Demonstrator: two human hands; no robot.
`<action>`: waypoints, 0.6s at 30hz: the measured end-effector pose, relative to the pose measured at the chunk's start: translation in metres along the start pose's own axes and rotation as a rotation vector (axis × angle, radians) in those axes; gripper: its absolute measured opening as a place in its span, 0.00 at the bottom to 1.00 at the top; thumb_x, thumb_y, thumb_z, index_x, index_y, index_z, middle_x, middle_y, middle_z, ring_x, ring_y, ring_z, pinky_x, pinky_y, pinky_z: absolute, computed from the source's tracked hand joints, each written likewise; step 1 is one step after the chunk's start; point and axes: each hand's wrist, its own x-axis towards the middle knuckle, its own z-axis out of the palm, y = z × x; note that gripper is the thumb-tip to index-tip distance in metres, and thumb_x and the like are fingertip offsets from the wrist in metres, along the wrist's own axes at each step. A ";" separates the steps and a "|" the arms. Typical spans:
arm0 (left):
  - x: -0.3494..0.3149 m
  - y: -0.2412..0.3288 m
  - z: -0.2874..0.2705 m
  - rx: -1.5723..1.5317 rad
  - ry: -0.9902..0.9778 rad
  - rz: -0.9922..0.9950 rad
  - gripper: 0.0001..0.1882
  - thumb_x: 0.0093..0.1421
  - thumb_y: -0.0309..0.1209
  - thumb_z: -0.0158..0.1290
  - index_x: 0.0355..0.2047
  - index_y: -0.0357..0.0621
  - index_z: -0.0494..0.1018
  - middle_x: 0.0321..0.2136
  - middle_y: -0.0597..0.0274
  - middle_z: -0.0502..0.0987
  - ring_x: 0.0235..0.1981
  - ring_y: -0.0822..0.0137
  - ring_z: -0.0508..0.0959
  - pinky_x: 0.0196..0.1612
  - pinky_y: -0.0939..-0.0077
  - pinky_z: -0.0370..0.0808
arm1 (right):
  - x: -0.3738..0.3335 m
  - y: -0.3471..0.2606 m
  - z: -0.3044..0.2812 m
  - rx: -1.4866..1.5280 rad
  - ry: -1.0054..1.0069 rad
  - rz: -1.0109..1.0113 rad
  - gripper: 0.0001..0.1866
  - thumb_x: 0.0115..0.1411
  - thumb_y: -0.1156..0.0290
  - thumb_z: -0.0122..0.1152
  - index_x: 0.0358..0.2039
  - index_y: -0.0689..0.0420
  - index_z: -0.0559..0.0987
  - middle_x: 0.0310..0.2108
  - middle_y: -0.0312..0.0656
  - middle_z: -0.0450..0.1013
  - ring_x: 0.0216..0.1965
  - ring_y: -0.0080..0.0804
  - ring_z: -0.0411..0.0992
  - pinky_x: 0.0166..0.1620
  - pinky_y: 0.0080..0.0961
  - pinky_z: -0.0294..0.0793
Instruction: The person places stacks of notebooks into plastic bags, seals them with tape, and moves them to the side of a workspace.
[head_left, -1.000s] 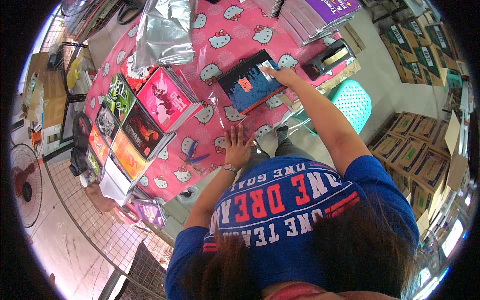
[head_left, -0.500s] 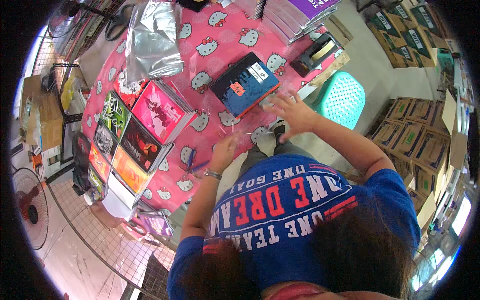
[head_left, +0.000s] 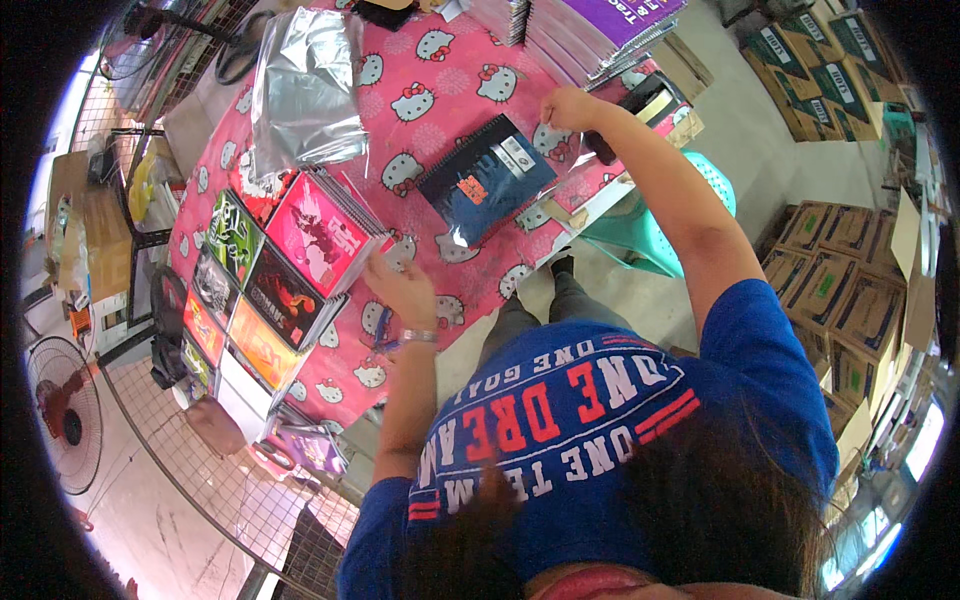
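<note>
A dark blue spiral notebook [head_left: 487,180] with a white label lies on the pink, cat-patterned tablecloth [head_left: 440,105]; a glossy sheen shows at its near corner. Beyond its right side, my right hand [head_left: 568,108] is closed, fingertips together, close to the black tape dispenser [head_left: 652,103]. Whatever those fingers hold is too small to make out. To the left, my left hand [head_left: 402,290] is open, its fingers stretched beside a stack of pink-covered spiral notebooks [head_left: 318,230]. A small blue object [head_left: 382,328] lies by my left wrist, partly hidden.
Clear plastic sleeves [head_left: 310,95] lie at the table's far left. More notebooks, such as the orange one [head_left: 262,342], fill the left side. Purple-covered books [head_left: 610,30] are stacked at the back. A turquoise stool [head_left: 640,238] and cardboard boxes [head_left: 835,260] stand to the right.
My right hand has moved from the notebook's near right corner to beside the tape dispenser and closed. My left hand has shifted left toward the pink notebooks. The blue notebook has turned slightly.
</note>
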 end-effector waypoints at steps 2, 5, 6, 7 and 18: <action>-0.017 0.026 0.012 0.168 -0.065 0.413 0.27 0.51 0.36 0.55 0.51 0.39 0.66 0.48 0.47 0.68 0.52 0.50 0.66 0.58 0.54 0.58 | 0.020 -0.015 0.004 -0.216 -0.182 0.086 0.12 0.38 0.73 0.62 0.28 0.57 0.80 0.26 0.42 0.77 0.29 0.39 0.75 0.35 0.31 0.73; -0.049 0.056 0.052 0.339 -0.473 0.510 0.41 0.52 0.43 0.54 0.62 0.43 0.52 0.63 0.50 0.52 0.65 0.50 0.49 0.65 0.53 0.42 | 0.033 -0.030 0.001 -0.173 -0.534 0.224 0.11 0.39 0.70 0.61 0.27 0.57 0.80 0.28 0.43 0.76 0.30 0.37 0.75 0.35 0.31 0.73; -0.053 0.059 0.064 0.334 -0.467 0.510 0.41 0.52 0.43 0.54 0.62 0.43 0.52 0.63 0.50 0.52 0.65 0.50 0.49 0.65 0.53 0.42 | 0.029 -0.011 0.012 -0.181 -0.532 0.225 0.11 0.39 0.70 0.61 0.27 0.57 0.80 0.28 0.43 0.76 0.30 0.37 0.75 0.35 0.31 0.73; -0.056 0.064 0.076 0.332 -0.511 0.468 0.43 0.52 0.44 0.54 0.64 0.44 0.49 0.65 0.53 0.46 0.66 0.51 0.44 0.65 0.51 0.39 | 0.020 0.024 0.036 0.039 -0.400 -0.049 0.13 0.44 0.66 0.57 0.30 0.57 0.79 0.28 0.45 0.76 0.29 0.38 0.75 0.33 0.33 0.74; -0.057 0.059 0.078 0.389 -0.580 0.342 0.46 0.51 0.50 0.54 0.66 0.51 0.46 0.67 0.59 0.43 0.68 0.55 0.40 0.63 0.38 0.34 | 0.008 -0.025 0.043 1.029 -0.351 0.751 0.15 0.54 0.61 0.51 0.33 0.57 0.78 0.29 0.43 0.75 0.30 0.35 0.73 0.34 0.30 0.72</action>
